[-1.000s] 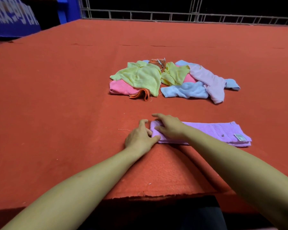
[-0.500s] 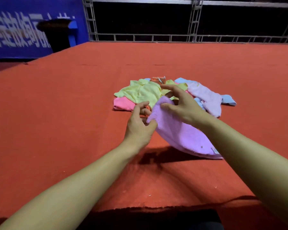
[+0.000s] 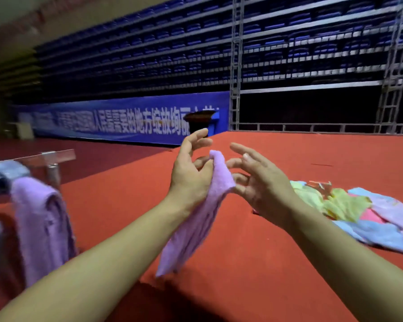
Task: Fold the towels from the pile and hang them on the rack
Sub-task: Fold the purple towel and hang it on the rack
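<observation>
Left hand (image 3: 191,180) grip clamped on folded lilac terry towel (image 3: 196,219), held above red felt worktop (image 3: 130,205). Right hand (image 3: 261,184) fingers spread, holding nothing. Step: carrying to rack. Next: drape over blurred metal rack (image 3: 49,159) beside hung lilac towel (image 3: 42,226). Mixed-colour towel pile (image 3: 349,205) waits.

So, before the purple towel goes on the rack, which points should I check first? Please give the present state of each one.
1. Folded purple towel is lifted off the red table: ok.
2. Left hand grips the towel's top end: ok.
3. Right hand has a hold on it: not ok, its fingers are spread beside the towel.
4. Fold stays neat: cannot tell, the lower part hangs loose and blurred.
5. Rack is in sight at the left: ok.
6. Free place on the rack: cannot tell, a hung purple towel already takes one part and the rest is blurred or out of frame.
</observation>
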{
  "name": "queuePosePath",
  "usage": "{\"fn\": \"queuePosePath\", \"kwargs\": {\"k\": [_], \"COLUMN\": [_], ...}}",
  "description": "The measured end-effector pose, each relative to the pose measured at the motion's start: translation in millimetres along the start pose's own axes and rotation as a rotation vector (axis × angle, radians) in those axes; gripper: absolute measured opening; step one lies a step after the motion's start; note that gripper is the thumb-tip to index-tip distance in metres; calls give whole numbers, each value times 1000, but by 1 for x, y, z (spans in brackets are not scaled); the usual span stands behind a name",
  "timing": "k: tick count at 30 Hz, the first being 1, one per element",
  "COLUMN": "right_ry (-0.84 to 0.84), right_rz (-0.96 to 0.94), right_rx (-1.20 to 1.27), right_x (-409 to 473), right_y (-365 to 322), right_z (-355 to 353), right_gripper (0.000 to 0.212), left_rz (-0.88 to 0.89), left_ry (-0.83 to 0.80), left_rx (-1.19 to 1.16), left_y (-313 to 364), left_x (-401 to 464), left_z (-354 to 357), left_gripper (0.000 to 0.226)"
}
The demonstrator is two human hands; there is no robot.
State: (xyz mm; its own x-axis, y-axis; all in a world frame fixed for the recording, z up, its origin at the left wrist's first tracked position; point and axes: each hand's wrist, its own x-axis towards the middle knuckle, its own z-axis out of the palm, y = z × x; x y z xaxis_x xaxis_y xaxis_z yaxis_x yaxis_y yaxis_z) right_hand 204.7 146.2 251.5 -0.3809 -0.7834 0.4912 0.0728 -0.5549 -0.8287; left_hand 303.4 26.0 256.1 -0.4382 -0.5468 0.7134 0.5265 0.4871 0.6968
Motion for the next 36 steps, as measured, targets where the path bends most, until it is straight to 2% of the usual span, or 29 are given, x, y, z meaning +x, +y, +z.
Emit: {"fn": "queuePosePath", "kwargs": {"k": [5, 11, 15, 18, 20, 23, 26, 27, 36], "right_ry": [-100, -427, -566, -612, -629, -664, -688, -694, -777], "right_rz": [-67, 42, 181, 209, 197, 186, 163, 153, 75], "right_rx": [-177, -66, 121, 163, 146, 143, 95, 69, -161], "right_x": [20, 24, 13, 6, 2, -2, -3, -4, 2], "right_y": [43, 78, 101, 109, 111, 110, 107, 106, 119], "right_z": [71, 155, 192, 208, 217, 224, 231, 234, 255], "right_gripper": [43, 49, 70, 81, 85, 78, 54, 51, 47], "left_rz": [11, 60, -3, -76, -131, -169, -174, -176, -410], "left_ry": [58, 239, 326, 345, 302, 262, 276, 271, 168], "left_rx": [79, 356, 563, 553, 488, 396, 351, 356, 424], "left_y": [40, 78, 96, 113, 120, 128, 133, 134, 137], "left_x": [-31, -78, -111, -129, -140, -156, -165, -166, -174], "left_z": [-83, -154, -199, -216, -220, -220, -224, -227, -262], "left_gripper": [56, 50, 51, 56, 48, 36, 41, 43, 47]}}
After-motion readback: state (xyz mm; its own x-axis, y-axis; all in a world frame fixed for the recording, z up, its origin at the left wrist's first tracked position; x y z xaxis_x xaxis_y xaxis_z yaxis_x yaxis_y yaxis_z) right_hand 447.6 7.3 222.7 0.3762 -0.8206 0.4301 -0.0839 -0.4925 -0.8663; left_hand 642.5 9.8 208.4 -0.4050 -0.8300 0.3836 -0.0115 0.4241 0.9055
